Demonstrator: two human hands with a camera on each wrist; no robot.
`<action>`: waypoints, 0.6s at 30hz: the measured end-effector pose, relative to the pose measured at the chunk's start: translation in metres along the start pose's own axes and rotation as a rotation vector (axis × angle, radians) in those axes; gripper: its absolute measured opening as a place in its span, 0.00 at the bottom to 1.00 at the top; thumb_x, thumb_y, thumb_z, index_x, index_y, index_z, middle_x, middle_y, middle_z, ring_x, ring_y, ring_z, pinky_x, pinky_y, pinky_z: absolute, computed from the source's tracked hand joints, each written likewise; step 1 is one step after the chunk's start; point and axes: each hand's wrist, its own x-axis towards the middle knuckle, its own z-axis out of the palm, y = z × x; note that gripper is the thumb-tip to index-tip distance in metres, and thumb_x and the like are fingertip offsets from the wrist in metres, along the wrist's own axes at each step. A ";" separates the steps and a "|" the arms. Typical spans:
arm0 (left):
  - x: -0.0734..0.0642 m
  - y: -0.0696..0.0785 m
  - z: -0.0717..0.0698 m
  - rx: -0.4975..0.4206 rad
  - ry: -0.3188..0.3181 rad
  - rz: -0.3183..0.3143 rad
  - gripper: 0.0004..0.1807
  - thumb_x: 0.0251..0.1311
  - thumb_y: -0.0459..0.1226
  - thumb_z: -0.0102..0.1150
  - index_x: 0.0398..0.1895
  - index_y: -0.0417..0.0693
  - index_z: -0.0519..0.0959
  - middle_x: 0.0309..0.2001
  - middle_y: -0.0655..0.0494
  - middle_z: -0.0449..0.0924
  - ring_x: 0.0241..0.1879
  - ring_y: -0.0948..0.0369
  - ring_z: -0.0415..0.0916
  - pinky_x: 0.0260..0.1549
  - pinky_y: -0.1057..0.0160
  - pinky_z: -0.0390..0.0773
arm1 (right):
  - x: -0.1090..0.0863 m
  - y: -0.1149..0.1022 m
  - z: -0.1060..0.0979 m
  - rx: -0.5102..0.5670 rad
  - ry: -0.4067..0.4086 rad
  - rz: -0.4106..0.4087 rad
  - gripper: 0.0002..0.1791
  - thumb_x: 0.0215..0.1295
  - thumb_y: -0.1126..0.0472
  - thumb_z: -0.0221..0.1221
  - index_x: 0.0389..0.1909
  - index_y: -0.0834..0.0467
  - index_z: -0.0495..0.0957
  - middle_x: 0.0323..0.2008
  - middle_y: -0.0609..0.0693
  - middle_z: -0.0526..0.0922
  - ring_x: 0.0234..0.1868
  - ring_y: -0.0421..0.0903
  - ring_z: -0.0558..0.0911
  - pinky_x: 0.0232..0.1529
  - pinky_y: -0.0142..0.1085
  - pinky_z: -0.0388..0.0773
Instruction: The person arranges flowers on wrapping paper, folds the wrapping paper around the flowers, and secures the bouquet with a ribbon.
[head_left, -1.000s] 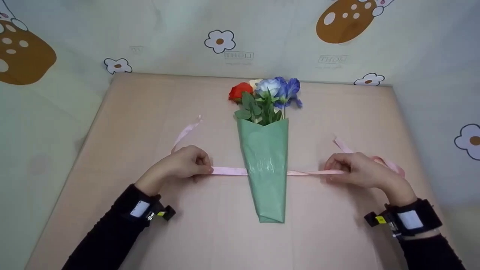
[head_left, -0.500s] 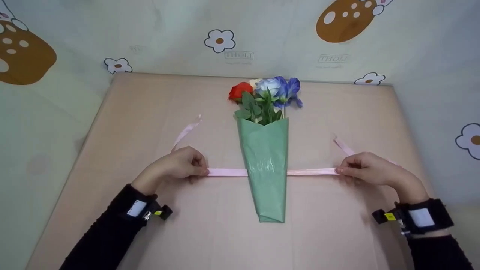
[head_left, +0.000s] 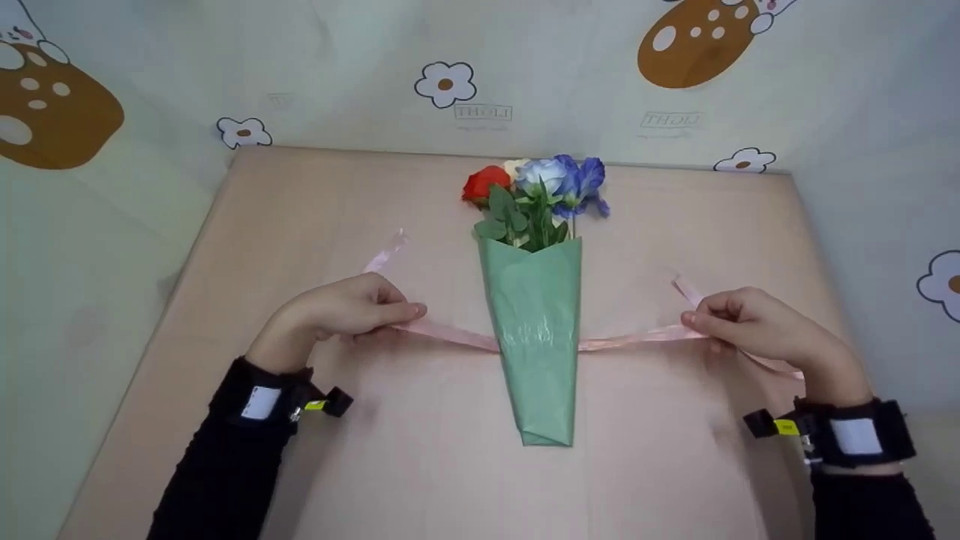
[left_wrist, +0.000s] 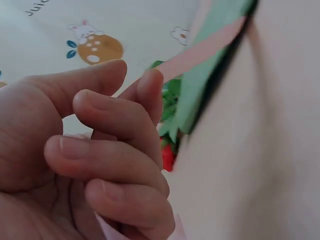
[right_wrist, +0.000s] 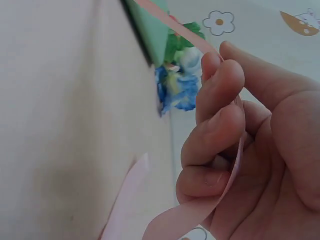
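A bouquet in green wrapping paper (head_left: 534,337) lies on the table, its red rose (head_left: 486,186), pale blue rose (head_left: 541,175) and purple-blue flower (head_left: 583,186) toward the far edge. Pink ribbon (head_left: 457,335) runs under the wrap and comes out on both sides. My left hand (head_left: 356,307) pinches it left of the bouquet between thumb and fingers. On the other side my right hand (head_left: 757,326) pinches the ribbon too, and in the right wrist view the ribbon (right_wrist: 182,30) passes through the curled fingers. Both stretches rise slightly from the wrap toward the hands.
The table (head_left: 420,465) has a pale pinkish covering. A patterned cloth (head_left: 337,75) with flowers and brown shapes hangs behind it and at the sides. Loose ribbon ends lie beyond each hand.
Both hands have risen a little from the table with the ribbon, which now curves upward on each side. Earlier the right hand slid outward along it. The bouquet has stayed in place.
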 end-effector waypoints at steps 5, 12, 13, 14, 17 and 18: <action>-0.004 0.026 -0.005 -0.062 -0.018 0.197 0.21 0.82 0.42 0.60 0.28 0.40 0.80 0.19 0.56 0.69 0.18 0.62 0.64 0.21 0.67 0.65 | -0.001 -0.029 -0.003 0.066 0.004 -0.099 0.19 0.84 0.61 0.60 0.27 0.61 0.78 0.17 0.52 0.74 0.14 0.38 0.69 0.12 0.33 0.65; -0.007 0.053 0.000 -0.126 -0.035 0.362 0.14 0.83 0.36 0.56 0.34 0.40 0.81 0.22 0.52 0.73 0.19 0.60 0.67 0.22 0.68 0.70 | 0.014 -0.068 -0.003 0.049 0.062 -0.211 0.10 0.80 0.64 0.64 0.34 0.57 0.86 0.16 0.47 0.71 0.15 0.40 0.69 0.16 0.37 0.64; -0.007 0.056 0.000 -0.130 -0.031 0.371 0.14 0.83 0.35 0.56 0.35 0.40 0.82 0.22 0.52 0.73 0.19 0.60 0.67 0.22 0.69 0.70 | 0.016 -0.072 -0.003 0.048 0.071 -0.217 0.09 0.79 0.65 0.65 0.35 0.57 0.86 0.17 0.47 0.72 0.16 0.41 0.70 0.17 0.36 0.65; -0.008 0.059 0.001 -0.133 -0.025 0.381 0.13 0.83 0.35 0.56 0.35 0.40 0.81 0.23 0.52 0.73 0.20 0.60 0.67 0.22 0.69 0.71 | 0.017 -0.075 -0.003 0.046 0.077 -0.220 0.08 0.78 0.65 0.66 0.35 0.57 0.87 0.18 0.47 0.74 0.17 0.42 0.71 0.18 0.35 0.67; -0.009 0.064 0.000 -0.153 0.000 0.421 0.13 0.82 0.33 0.55 0.35 0.38 0.81 0.23 0.51 0.73 0.20 0.59 0.68 0.22 0.69 0.72 | 0.021 -0.082 -0.002 0.040 0.081 -0.225 0.05 0.76 0.66 0.69 0.36 0.58 0.87 0.21 0.48 0.78 0.19 0.43 0.75 0.21 0.32 0.72; -0.010 0.065 -0.001 -0.166 0.013 0.436 0.14 0.82 0.33 0.55 0.34 0.36 0.80 0.23 0.52 0.73 0.20 0.59 0.68 0.22 0.69 0.72 | 0.022 -0.083 -0.001 0.041 0.075 -0.224 0.04 0.75 0.66 0.69 0.37 0.59 0.87 0.22 0.48 0.79 0.20 0.42 0.76 0.21 0.31 0.72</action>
